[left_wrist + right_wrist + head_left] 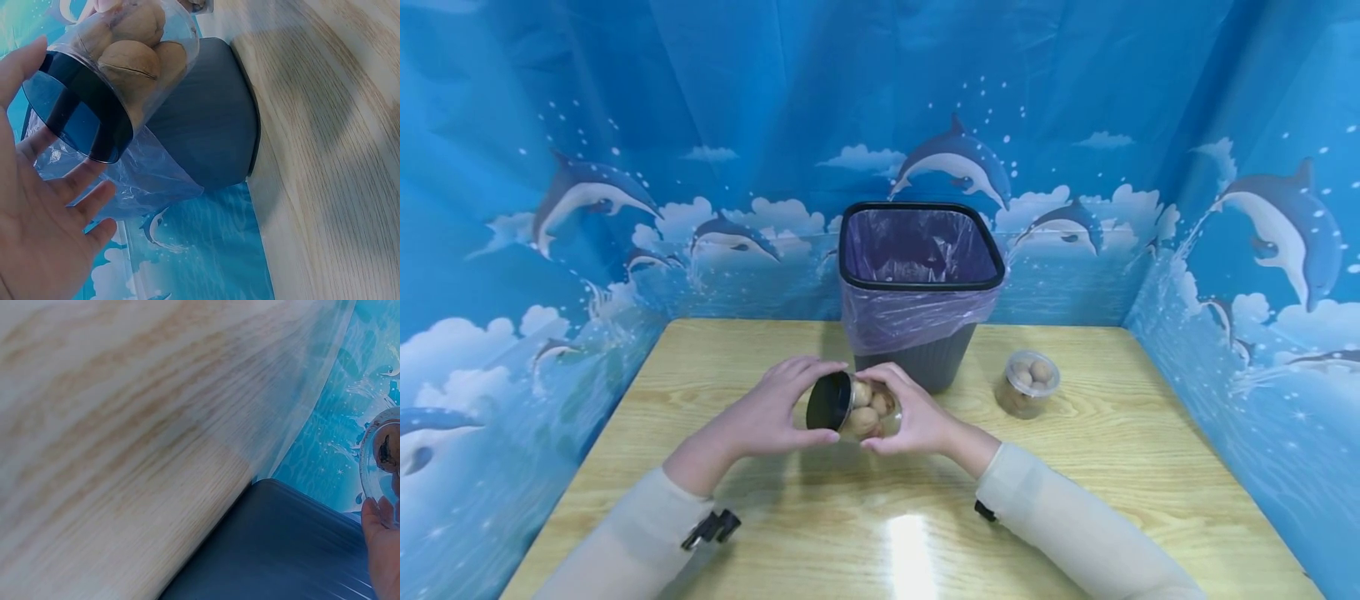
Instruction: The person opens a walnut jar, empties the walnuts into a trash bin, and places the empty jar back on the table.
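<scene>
A clear plastic jar [872, 411] of walnuts [129, 62] lies sideways in the air between both hands, close in front of the bin. Its dark, glossy lid [81, 106] faces left. My left hand [775, 406] curves round the lid, thumb at the near edge and fingers at the far edge. The right hand [917, 414] grips the jar's body near its base, thumb below and fingers over the top. In the right wrist view, only fingers [382, 550] and the jar's round base [369, 450] show at the right edge.
A bin [917, 358] with a black rim and a purple liner bag [910, 317] stands at the table's back. To its right is a second clear jar [1018, 404] with walnuts. The wooden table [760, 550] is enclosed by blue dolphin-print curtains [737, 100].
</scene>
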### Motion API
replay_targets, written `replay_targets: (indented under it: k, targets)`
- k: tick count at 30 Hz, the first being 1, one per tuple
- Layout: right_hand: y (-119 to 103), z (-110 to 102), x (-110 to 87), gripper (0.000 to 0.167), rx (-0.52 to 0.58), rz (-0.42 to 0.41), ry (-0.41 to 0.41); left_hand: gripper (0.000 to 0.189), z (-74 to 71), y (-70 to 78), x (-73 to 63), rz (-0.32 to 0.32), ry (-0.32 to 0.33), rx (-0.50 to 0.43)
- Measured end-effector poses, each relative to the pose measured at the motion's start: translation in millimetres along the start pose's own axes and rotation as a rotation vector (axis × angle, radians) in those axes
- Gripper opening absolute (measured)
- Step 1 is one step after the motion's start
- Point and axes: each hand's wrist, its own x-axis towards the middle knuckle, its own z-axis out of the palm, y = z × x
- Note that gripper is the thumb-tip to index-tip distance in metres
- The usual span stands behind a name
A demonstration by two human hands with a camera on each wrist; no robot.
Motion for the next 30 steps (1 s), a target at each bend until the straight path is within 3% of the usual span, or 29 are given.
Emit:
replay_targets:
  k: [7,20,30]
  targets:
    - [-0.3,1.3,-0.6,0.087,0.011,-0.011,0.005,0.086,1.9,0.7,1.1,-0.007,0.022,0.030]
    - [-0.9,1.3,-1.0,0.088,-0.010,-0.008,0.021,0.087,3.0,5.8,3.1,-0.120,0.029,0.071]
    - [-1.9,0.6,-1.3,0.088,-0.007,0.009,0.006,0.086,2.9,7.3,3.7,-0.147,0.028,0.075]
